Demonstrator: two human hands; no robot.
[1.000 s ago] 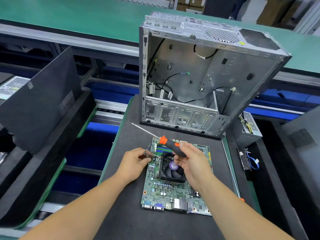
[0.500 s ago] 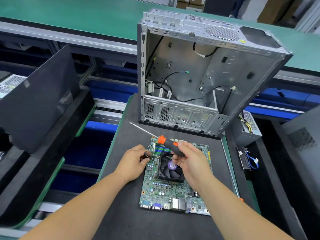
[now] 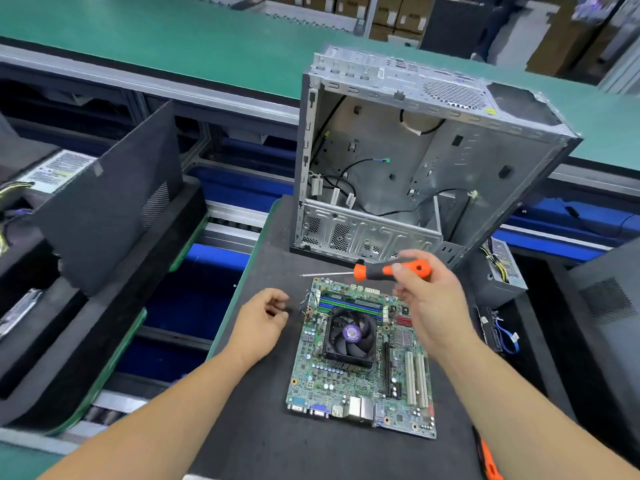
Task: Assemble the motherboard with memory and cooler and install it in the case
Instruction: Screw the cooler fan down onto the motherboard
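Note:
A green motherboard [image 3: 360,386] lies flat on the dark mat, with a black fan cooler [image 3: 349,337] mounted near its middle and memory sticks [image 3: 349,303] seated in the slots at its far edge. Behind it stands the open metal case [image 3: 415,168] with loose cables inside. My right hand [image 3: 429,299] is raised over the board's right side and grips an orange and black screwdriver [image 3: 381,270], shaft pointing left. My left hand [image 3: 259,318] hovers just left of the board, fingers loosely curled, holding nothing.
A power supply [image 3: 498,268] with cables sits right of the case. A drive with a blue cable [image 3: 502,336] lies further right. Black side panels [image 3: 104,209] lean in foam trays on the left. An orange tool [image 3: 490,460] lies at the mat's lower right edge.
My right hand has lifted off the cooler and swung right with the screwdriver. My left hand has let go of the cable at the board's left edge and drawn back.

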